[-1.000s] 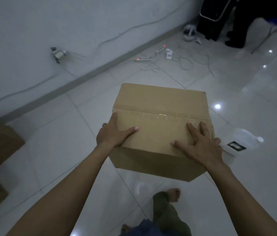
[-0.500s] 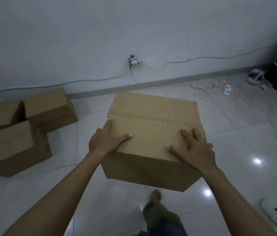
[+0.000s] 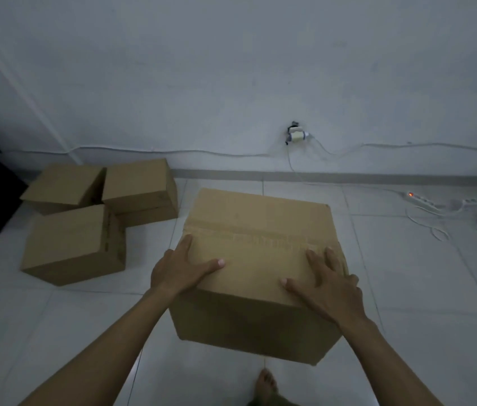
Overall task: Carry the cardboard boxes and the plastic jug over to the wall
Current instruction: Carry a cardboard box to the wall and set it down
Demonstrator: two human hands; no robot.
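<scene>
The big box (image 3: pixel 260 244), near the wall (image 3: pixel 231 83) and just right of three boxes (image 3: pixel 99 206) parked there, is squeezed between left hand (image 3: pixel 184 268) and right hand (image 3: pixel 328 285); fingers straight, splayed over its near corners, probably because it has no handles.

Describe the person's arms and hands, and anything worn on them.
Both arms are bare to the picture's edge: no sleeve shows on the left forearm or the right forearm. The left hand and right hand show no glove, ring, watch or bracelet. The visible thumbnails look short.
</scene>
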